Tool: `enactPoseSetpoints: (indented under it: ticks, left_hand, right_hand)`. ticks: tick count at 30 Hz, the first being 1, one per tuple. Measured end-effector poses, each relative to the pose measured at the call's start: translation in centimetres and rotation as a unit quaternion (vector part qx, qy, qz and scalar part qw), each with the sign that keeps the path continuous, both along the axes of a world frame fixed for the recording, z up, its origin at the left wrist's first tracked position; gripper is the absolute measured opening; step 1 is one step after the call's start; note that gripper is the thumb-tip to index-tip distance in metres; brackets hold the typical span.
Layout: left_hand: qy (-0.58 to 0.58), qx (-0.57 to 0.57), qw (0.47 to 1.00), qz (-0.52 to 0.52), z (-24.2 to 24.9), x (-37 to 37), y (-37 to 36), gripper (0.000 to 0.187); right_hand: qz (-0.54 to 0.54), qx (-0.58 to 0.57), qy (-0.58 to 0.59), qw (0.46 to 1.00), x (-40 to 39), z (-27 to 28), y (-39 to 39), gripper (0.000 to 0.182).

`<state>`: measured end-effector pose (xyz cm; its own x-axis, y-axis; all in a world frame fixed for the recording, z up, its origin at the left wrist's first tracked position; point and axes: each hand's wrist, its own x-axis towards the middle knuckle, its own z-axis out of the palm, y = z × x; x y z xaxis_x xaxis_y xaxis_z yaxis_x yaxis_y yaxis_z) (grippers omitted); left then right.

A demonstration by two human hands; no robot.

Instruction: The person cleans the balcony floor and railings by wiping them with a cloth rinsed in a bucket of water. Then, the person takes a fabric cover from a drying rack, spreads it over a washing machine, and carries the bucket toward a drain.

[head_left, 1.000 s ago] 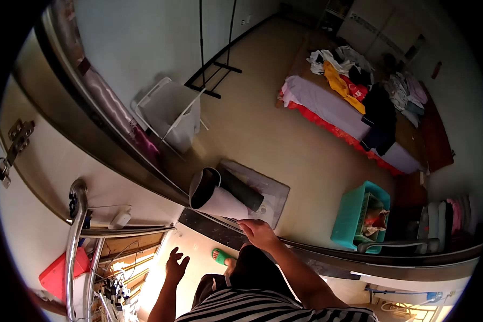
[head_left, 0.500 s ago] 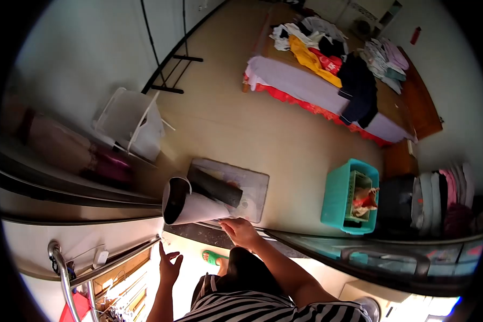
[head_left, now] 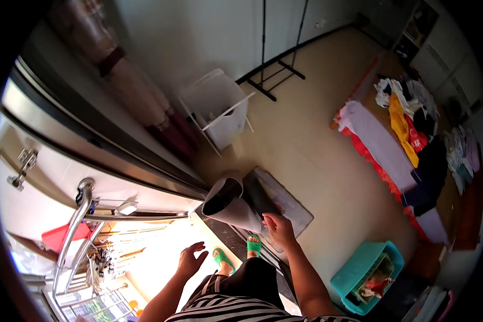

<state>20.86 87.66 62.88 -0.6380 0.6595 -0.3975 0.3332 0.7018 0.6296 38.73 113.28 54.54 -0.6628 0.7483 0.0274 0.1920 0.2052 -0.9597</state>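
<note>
My left hand [head_left: 190,260] hovers over the bright floor by the doorway, fingers apart and holding nothing. A pale, tube-like thing [head_left: 241,214] with a dark inside and an open, flared end leans over the door sill; its exact kind I cannot make out. My right hand [head_left: 279,228] is beside its lower side, fingers loosely bent and apart, with no clear grip on it. Whether the fingertips touch it cannot be seen. Behind the tube, a dark long shape [head_left: 262,193] lies across a grey floor mat [head_left: 300,213].
A white-framed hamper [head_left: 225,126] stands by the curtain [head_left: 139,96]. To the right is a teal bin [head_left: 343,279] with things inside. Clothes lie on a bed [head_left: 378,142]. A metal rail [head_left: 72,236] is at left, and a black rack base [head_left: 276,80] stands at the wall.
My view has turned, so the room appears shifted right and more of the bright left side shows. My right hand's fingers are more raised beside the tube; both green slippers now show.
</note>
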Motion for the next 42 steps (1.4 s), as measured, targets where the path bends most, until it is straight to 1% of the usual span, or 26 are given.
enactPoseSetpoints:
  ticks: [2,5,6,7,9,10,11,13,16,17,19,21,22,23,25,26,27,29,30,31,35,37,38,39,41,42]
  left_hand:
    - [0.004,0.023,0.998,0.051,0.3,0.7,-1.2,0.034]
    - [0.013,0.050,0.993,0.108,0.9,1.4,-3.0,0.026]
    - [0.027,0.066,0.988,0.140,1.6,2.0,-4.1,0.024]
    - [0.041,0.055,0.985,0.158,2.5,2.5,-4.8,0.023]
    - [0.072,0.052,0.981,0.174,3.0,3.2,-6.6,0.023]
    - [0.066,0.070,0.977,0.190,2.8,3.4,-7.6,0.023]
    - [0.061,0.066,0.980,0.180,1.9,3.4,-8.1,0.023]
    - [0.071,0.072,0.971,0.217,2.2,3.9,-10.2,0.023]
    - [0.066,0.069,0.972,0.215,2.0,3.8,-12.8,0.025]
    - [0.067,0.095,0.975,0.189,1.2,3.8,-13.2,0.025]
    - [0.084,0.079,0.971,0.211,2.3,4.2,-15.5,0.025]
    - [0.100,0.097,0.966,0.218,1.7,4.9,-17.8,0.028]
    - [0.102,0.075,0.969,0.212,1.1,5.5,-18.9,0.032]
    - [0.102,0.071,0.968,0.218,0.6,6.1,-20.3,0.036]
    - [0.086,0.036,0.965,0.244,0.4,7.5,-23.8,0.038]
    - [0.081,0.034,0.961,0.264,0.2,8.1,-25.5,0.039]
    - [0.083,0.038,0.952,0.291,-0.1,8.6,-26.4,0.039]
    - [0.102,0.003,0.949,0.299,-0.5,9.0,-28.3,0.039]
    - [0.115,0.008,0.930,0.350,-1.1,10.5,-30.8,0.039]
    - [0.118,0.010,0.920,0.373,-1.2,11.8,-32.8,0.039]
    - [0.098,-0.004,0.865,0.492,-1.2,15.7,-34.8,0.041]
    - [0.073,-0.015,0.831,0.552,-1.2,18.1,-35.6,0.041]
    - [0.090,-0.004,0.811,0.578,-1.3,19.2,-35.4,0.040]
    - [0.092,0.002,0.795,0.599,-1.6,20.0,-35.2,0.040]
    - [0.095,-0.012,0.761,0.642,-2.2,21.4,-35.3,0.038]
    - [0.104,0.011,0.703,0.704,-2.9,22.6,-33.8,0.039]
  right_hand:
    - [0.035,-0.036,0.019,0.999,-0.5,0.5,-0.6,0.015]
    - [0.086,-0.014,0.012,0.996,-2.0,1.3,-1.4,0.015]
    - [0.126,0.010,0.026,0.992,-3.2,0.8,-1.7,0.016]
    - [0.147,0.033,0.025,0.988,-3.6,0.7,-2.3,0.016]
    - [0.165,0.015,0.027,0.986,-4.5,0.4,-3.1,0.018]
    - [0.164,0.010,0.015,0.986,-4.4,1.8,-2.9,0.019]
    - [0.163,0.006,0.003,0.987,-4.4,3.0,-2.7,0.020]
    - [0.198,0.002,0.016,0.980,-5.7,2.1,-3.8,0.022]
    - [0.204,0.001,-0.004,0.979,-6.6,2.8,-5.4,0.021]
    - [0.198,0.001,0.006,0.980,-6.0,3.1,-6.0,0.021]
    - [0.239,-0.008,-0.001,0.971,-7.7,2.9,-8.4,0.022]
    - [0.264,-0.009,-0.021,0.964,-8.4,2.2,-11.1,0.025]
    - [0.285,-0.031,0.000,0.958,-8.8,2.4,-12.5,0.024]
    - [0.312,-0.024,0.004,0.950,-9.4,2.6,-13.9,0.024]
    - [0.383,0.036,-0.006,0.923,-10.2,3.3,-18.1,0.023]
    - [0.406,0.016,-0.012,0.914,-10.9,2.6,-20.2,0.022]
    - [0.448,0.015,0.009,0.894,-12.0,3.2,-21.7,0.021]
    - [0.470,0.025,0.018,0.882,-12.6,3.8,-24.5,0.018]
    - [0.524,0.046,0.032,0.850,-14.3,3.8,-27.6,0.018]
    - [0.559,0.068,0.033,0.826,-14.7,4.3,-30.2,0.019]
    - [0.645,0.078,0.018,0.760,-16.3,5.2,-34.9,0.021]
    - [0.703,0.094,0.013,0.704,-16.2,7.3,-37.4,0.023]
    - [0.732,0.109,0.043,0.671,-16.6,6.6,-37.9,0.023]
    - [0.759,0.155,0.082,0.627,-17.4,5.9,-38.3,0.021]
    - [0.774,0.165,0.080,0.606,-16.5,6.3,-39.2,0.019]
    - [0.816,0.176,0.106,0.540,-17.7,7.5,-39.9,0.018]
